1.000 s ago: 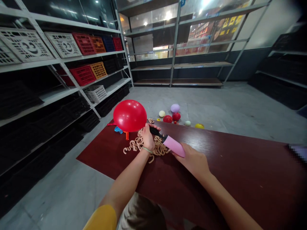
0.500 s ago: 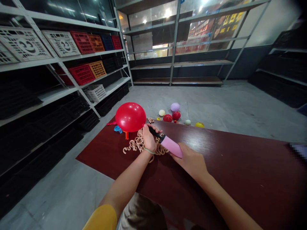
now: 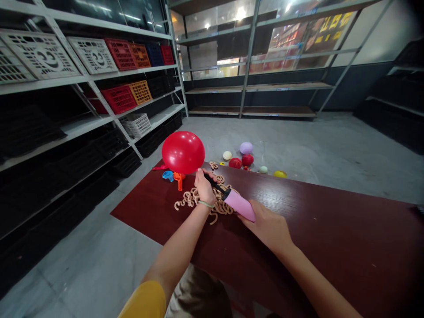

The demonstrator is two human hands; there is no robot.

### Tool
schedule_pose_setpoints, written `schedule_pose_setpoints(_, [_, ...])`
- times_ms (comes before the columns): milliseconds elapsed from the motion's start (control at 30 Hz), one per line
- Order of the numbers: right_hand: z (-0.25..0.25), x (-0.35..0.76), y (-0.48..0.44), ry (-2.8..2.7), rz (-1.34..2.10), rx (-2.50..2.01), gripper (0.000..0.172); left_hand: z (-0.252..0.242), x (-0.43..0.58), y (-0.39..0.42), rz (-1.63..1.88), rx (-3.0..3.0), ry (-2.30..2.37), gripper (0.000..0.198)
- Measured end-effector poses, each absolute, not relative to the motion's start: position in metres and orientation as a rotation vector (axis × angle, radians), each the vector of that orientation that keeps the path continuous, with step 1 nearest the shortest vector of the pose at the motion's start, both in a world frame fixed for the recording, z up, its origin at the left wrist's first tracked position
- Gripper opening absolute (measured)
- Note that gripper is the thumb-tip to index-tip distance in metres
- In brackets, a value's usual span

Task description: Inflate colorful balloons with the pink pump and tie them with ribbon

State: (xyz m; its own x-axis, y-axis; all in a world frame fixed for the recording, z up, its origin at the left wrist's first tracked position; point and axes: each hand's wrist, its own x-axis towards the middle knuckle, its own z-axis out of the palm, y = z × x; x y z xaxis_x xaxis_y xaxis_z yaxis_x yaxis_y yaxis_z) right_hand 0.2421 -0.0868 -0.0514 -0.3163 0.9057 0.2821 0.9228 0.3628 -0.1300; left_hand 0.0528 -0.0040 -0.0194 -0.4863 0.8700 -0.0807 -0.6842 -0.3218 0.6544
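A balloon pump with a pink barrel [image 3: 240, 205] and a black front end is held between my two hands. My left hand [image 3: 204, 187] is closed around the black end, its fingers pinching the neck of an inflated red balloon [image 3: 183, 152] there. The exact join is hidden by the fingers. My right hand [image 3: 270, 223] wraps round the rear of the pink barrel. Beneath the pump and left hand lies a pile of beige curled balloons or coils [image 3: 190, 197]. An orange limp balloon [image 3: 179, 180] and a blue one [image 3: 168, 176] rest left of the hands.
The dark red-brown table [image 3: 318, 234] stretches to the right. Several inflated balloons, among them a purple one [image 3: 246, 148] and a yellow one [image 3: 280, 174], lie beyond its far edge. Shelving with crates [image 3: 120, 98] stands left; a metal rack [image 3: 281, 86] is behind.
The pink barrel has slid slightly away from my left hand, showing more of the black shaft. The red balloon sits a little higher off the table. The whole view has shifted slightly.
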Motion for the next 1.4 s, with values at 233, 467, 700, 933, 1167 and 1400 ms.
schedule_pose_setpoints(233, [-0.044, 0.249, -0.085, -2.257, -0.001, -1.706, 0.040, -0.020, 0.054, -0.004, 1.913, 0.453, 0.700, 0.028])
schedule_pose_setpoints(467, [-0.051, 0.253, -0.083, -2.287, -0.056, -1.671, 0.041, -0.026, 0.049, 0.003, 1.991, 0.397, 0.598, 0.020])
schedule_pose_setpoints(700, [-0.051, 0.253, -0.084, -2.309, -0.068, -1.620, 0.039, -0.018, 0.046, -0.003, 1.954, 0.411, 0.694, 0.029])
schedule_pose_setpoints(933, [-0.051, 0.258, -0.083, -2.316, -0.076, -1.646, 0.038, -0.021, 0.028, 0.006, 2.026, 0.439, 0.788, 0.033])
schedule_pose_setpoints(1167, [-0.053, 0.272, -0.074, -2.184, -0.111, -1.750, 0.048, -0.023, 0.005, 0.017, 2.117, 0.380, 0.905, 0.026])
schedule_pose_setpoints(1400, [-0.054, 0.279, -0.066, -2.271, -0.303, -1.630, 0.047, 0.000, -0.004, 0.007, 2.246, 0.460, 0.854, 0.025])
